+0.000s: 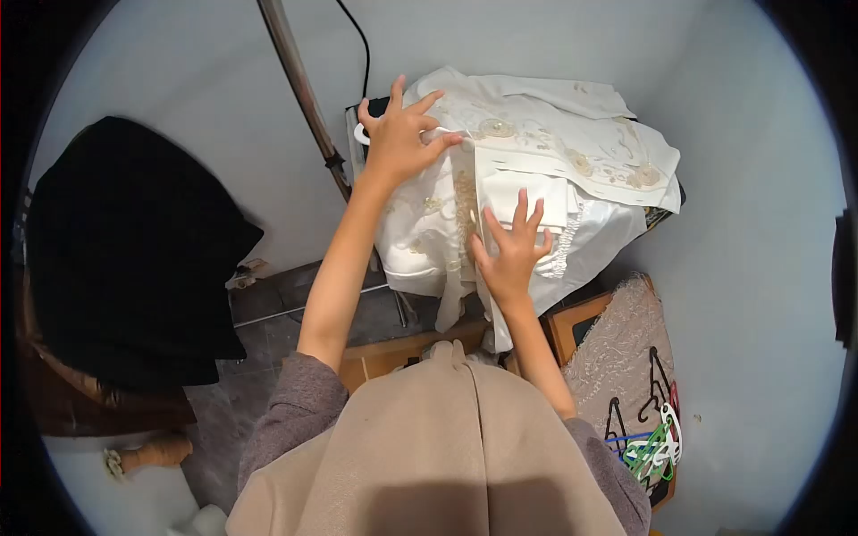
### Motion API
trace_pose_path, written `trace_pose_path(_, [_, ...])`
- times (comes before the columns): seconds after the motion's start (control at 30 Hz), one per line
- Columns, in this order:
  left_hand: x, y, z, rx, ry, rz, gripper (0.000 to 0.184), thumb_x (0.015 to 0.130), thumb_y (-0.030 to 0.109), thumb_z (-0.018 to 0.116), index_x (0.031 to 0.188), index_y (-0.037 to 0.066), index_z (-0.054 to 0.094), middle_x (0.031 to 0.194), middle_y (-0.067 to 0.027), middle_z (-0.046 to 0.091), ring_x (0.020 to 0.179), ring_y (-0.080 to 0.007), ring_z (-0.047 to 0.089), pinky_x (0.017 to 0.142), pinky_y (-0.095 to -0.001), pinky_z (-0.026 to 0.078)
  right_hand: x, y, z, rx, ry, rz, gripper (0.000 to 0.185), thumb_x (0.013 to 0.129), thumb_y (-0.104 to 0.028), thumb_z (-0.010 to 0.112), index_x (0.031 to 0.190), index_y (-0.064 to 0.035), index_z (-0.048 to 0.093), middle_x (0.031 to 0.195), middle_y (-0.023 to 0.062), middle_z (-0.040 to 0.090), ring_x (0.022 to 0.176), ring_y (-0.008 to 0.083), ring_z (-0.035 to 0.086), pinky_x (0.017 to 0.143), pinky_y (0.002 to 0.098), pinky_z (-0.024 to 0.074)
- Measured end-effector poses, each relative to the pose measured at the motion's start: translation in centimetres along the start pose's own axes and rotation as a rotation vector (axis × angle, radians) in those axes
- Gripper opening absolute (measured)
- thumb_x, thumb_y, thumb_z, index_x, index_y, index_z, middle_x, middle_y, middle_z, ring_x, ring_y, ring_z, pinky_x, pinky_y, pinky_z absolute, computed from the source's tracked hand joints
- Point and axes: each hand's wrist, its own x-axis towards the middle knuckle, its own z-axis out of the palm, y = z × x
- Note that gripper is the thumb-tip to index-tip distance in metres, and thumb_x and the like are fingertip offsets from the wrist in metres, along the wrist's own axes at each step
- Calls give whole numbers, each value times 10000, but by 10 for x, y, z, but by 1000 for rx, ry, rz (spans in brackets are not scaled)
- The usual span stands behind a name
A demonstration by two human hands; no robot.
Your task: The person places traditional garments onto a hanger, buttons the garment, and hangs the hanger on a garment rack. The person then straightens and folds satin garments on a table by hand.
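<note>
In the head view, the white garment lies spread over a raised support, its beige floral embroidery facing up. One part reaches away to the upper right; a light strip with a straight edge runs down through the middle toward the person's body.

The left hand is at the garment's upper left part, its fingers fanned wide and the thumb pointing right, its tip by the top of the strip. A white curved piece shows just left of this hand. The right hand is lower and nearer the body, over the white fabric just right of the strip, fingers spread and thumb beside the strip's edge. Whether either hand presses on the cloth or is just above it, I cannot tell.

Gold trim lies between the two hands, left of the strip. Folded white cloth lies just beyond the right hand, with a gathered edge to its right. A metal pole stands left of the garment, and black cloth hangs well apart at far left. Hangers lie at lower right, by a patterned cloth.
</note>
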Motion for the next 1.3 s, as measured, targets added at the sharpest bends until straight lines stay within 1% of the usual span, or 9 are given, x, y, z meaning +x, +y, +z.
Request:
trace_pose_path(0.1, [2,-4,29,-8,29,-96,489,743,559,656,678,78,712,1318,-21,544,1374,-366,206,975,-700,42,-21,21,6,-23,103,42,174,756,-250,698,872,-124,733,1448,154,367,1374,416,194,1014,570,107])
trace_pose_path(0.23, [-9,5,38,-72,-21,-106,464,744,554,652,990,165,710,1373,-69,484,1381,-363,183,972,-709,52,-25,46,-13,164,131,143,108,764,-188,699,824,-102,725,1437,122,398,1384,407,186,1023,550,109])
trace_pose_path(0.27, [-11,10,39,-74,11,-41,507,728,545,667,1121,224,654,1423,-72,423,1386,-371,167,976,-703,60,-25,51,-17,146,144,174,85,754,-159,704,810,-96,719,1440,113,396,1386,403,185,1027,558,113])
trace_pose_path(0.37, [-18,59,15,-151,-71,285,507,719,474,705,1175,268,621,1478,-55,346,1392,-373,163,996,-664,83,-11,52,-34,187,174,170,78,754,-154,705,805,-96,716,1441,117,396,1386,404,184,1030,571,115])
trace_pose_path(0.57, [-21,105,42,-171,-216,553,215,659,383,739,821,243,720,1397,80,461,1410,-312,155,1024,-605,22,0,44,-51,169,207,121,52,754,-154,715,790,-120,730,1450,117,387,1393,392,184,1022,584,131])
trace_pose_path(0.6, [-19,109,44,-171,-98,555,160,661,358,740,649,210,681,1342,115,514,1406,-298,179,1021,-591,-1,-1,45,-53,155,215,128,50,754,-158,718,784,-121,731,1447,116,392,1391,393,192,1020,584,135])
trace_pose_path(0.7, [-19,117,49,-150,-34,598,174,667,354,738,635,198,667,1330,109,528,1404,-299,182,1010,-601,-4,-8,49,-52,102,255,143,67,746,-186,735,739,-120,727,1429,106,420,1378,397,223,1018,579,149])
trace_pose_path(0.93, [-11,119,40,-284,13,403,243,710,429,698,637,198,678,1333,76,531,1407,-336,144,989,-638,0,-35,58,-62,129,152,289,220,669,-290,798,691,-97,696,1438,119,406,1390,390,182,1021,570,122])
trace_pose_path(1.3, [-8,101,39,-312,152,153,211,762,382,686,673,192,705,1347,43,521,1395,-353,146,981,-670,18,-54,95,-58,81,-21,251,275,618,-305,824,680,-64,705,1481,125,331,1396,390,168,1023,547,136])
